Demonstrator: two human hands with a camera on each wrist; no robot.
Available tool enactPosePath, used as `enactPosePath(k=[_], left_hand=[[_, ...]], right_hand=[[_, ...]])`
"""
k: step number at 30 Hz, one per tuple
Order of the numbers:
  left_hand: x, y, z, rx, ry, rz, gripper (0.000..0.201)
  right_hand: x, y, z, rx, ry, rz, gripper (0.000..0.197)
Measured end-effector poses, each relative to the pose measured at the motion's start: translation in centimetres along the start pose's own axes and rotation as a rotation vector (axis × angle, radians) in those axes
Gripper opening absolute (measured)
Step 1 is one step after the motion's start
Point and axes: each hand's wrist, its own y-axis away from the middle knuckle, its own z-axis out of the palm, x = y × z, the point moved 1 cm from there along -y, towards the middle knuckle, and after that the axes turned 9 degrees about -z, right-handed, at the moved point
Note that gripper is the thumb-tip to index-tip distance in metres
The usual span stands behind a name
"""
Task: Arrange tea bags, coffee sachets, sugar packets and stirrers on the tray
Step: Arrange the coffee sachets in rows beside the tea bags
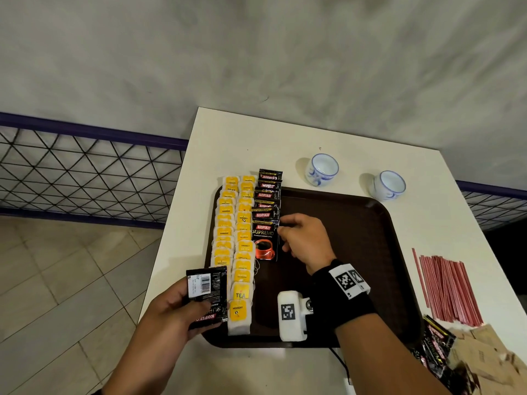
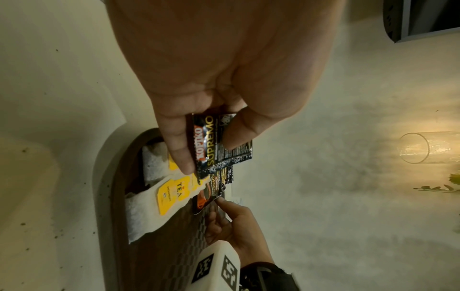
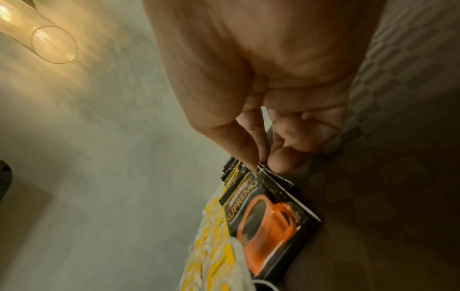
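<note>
Tray work is roughly half done as we judge it: tea bags fill two rows, our right hand pinches the newest coffee sachet in the third, our left hand grips spare sachets, stirrers wait outside.

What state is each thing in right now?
Tea bags: two overlapped rows on the tray.
Coffee sachets: one overlapped row beside them.
Front sachet: right hand pinches its corner.
Spare sachets: gripped by left hand.
Stirrers: bundled off the tray.
Cups: upright, empty.
</note>
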Motion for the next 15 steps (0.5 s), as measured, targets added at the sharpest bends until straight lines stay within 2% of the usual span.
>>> enactPosePath(k=[3, 6, 8, 12, 15], left_hand=[[0.3, 0.2, 0.4, -0.026, -0.051, 0.058, 0.049], [0.8, 0.4, 0.9, -0.015, -0.13, 0.179, 0.042], [1.4, 0.4, 1.1, 0.04, -0.237, 0.326, 0.044], [2.0, -0.6, 1.9, 0.107, -0.381, 0.557, 0.069], [2.1, -1.1, 2.8, 0.077, -0.445, 0.644, 0.068]], right_hand=[[-0.4, 0.5, -0.5, 0.03, -0.002, -0.004, 0.014], [-1.3, 2.5, -0.8, -0.001, -0.016, -0.065, 0.005], [-2.1, 4.5, -0.7, -0.116, -0.105, -0.047, 0.007], [-2.7, 7.8, 0.0, -0.447, -0.381, 0.162, 0.028], [-2.3, 8.7, 0.2, -0.509, -0.394, 0.135, 0.018]])
